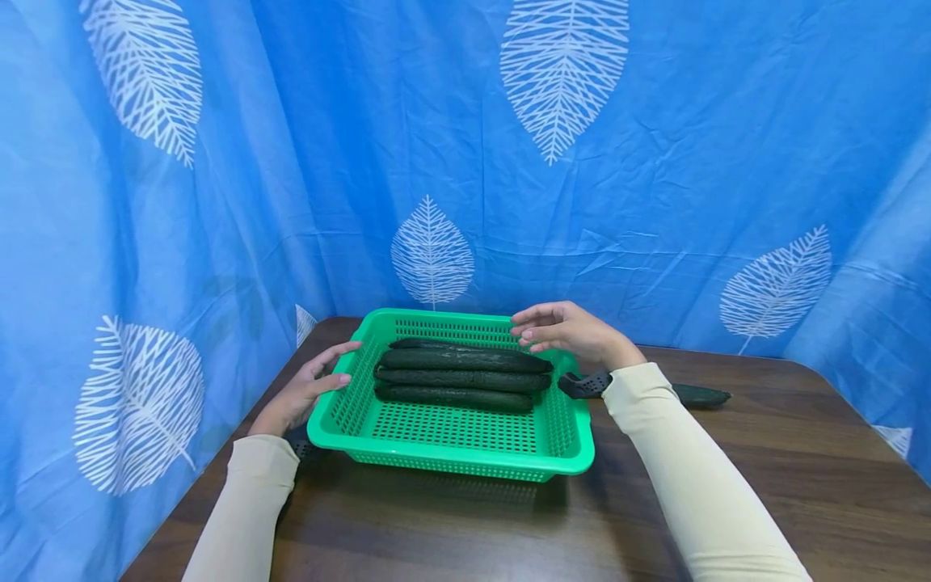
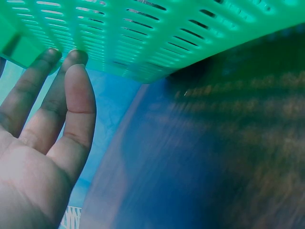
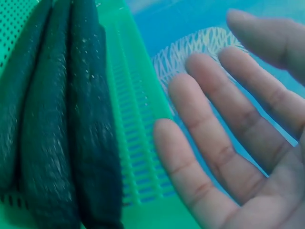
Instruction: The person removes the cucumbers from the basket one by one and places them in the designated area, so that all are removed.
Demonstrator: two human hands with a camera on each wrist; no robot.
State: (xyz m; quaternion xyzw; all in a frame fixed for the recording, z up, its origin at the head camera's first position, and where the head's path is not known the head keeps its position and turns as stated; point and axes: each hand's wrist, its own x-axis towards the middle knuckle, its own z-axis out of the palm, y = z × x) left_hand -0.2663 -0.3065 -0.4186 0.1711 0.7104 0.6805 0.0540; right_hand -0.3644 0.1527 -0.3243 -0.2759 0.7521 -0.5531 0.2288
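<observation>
Several long dark-green cucumbers lie side by side in a green slotted plastic basket. My left hand is at the basket's left rim, its thumb and fingers extended. The left wrist view shows those fingertips against the slotted green wall. Over the back right corner of the basket is my right hand, fingers spread and nothing in its grasp. In the right wrist view its palm and fingers are beside the basket's edge, apart from the cucumbers.
Another cucumber lies on the brown wooden table, partly hidden behind the right sleeve. Blue curtains with white leaf prints hang behind the table and along its left side.
</observation>
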